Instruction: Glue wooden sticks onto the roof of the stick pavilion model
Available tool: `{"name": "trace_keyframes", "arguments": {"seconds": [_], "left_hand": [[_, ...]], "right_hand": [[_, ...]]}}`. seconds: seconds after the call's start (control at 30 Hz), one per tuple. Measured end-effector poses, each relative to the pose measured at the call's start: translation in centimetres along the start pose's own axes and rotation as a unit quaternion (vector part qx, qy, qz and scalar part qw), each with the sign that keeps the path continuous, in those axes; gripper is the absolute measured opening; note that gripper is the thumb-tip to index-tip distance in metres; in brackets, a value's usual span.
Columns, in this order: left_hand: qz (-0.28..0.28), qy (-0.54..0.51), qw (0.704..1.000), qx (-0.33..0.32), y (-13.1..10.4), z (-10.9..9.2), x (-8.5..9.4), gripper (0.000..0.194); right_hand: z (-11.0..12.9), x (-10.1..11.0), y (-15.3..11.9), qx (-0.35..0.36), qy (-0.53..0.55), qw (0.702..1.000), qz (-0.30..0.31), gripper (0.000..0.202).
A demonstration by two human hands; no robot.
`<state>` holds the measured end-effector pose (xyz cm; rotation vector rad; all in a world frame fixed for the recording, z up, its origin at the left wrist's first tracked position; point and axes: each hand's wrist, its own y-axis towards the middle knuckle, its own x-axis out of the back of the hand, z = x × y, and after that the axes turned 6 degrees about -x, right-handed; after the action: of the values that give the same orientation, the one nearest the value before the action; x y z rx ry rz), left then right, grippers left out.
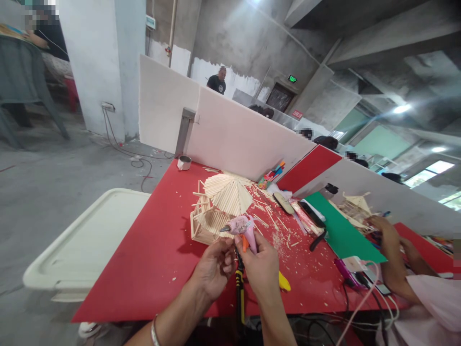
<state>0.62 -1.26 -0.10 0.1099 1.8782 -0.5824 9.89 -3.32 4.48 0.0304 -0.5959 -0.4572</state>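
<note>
A pink glue gun [238, 225] with an orange trigger is in my right hand [262, 262], its dark nozzle pointing left. My left hand [213, 269] is just left of it, fingers curled and fingertips together near the glue gun; what they pinch is too small to name. Behind my hands stands a small model of wooden sticks [201, 223], with a fan-shaped stick roof [230, 192] over its back part. Black-and-yellow pliers [239, 293] lie below, between my forearms.
Loose sticks and scraps [273, 216] litter the red table [151, 259]. A metal cup [184, 163] stands at its back left corner. A yellow tool [284, 281], a green board [345, 235], cables and another person's hands [387, 233] are at the right. White partitions [237, 134] rise behind.
</note>
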Motion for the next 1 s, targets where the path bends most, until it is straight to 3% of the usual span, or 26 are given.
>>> {"name": "trace_keyframes", "arguments": {"seconds": [1.0], "left_hand": [[0.006, 0.008, 1.000, -0.004, 0.03, 0.13, 0.22, 0.023]], "right_hand": [[-0.11, -0.08, 0.01, 0.012, -0.012, 1.000, -0.015, 0.030]]}}
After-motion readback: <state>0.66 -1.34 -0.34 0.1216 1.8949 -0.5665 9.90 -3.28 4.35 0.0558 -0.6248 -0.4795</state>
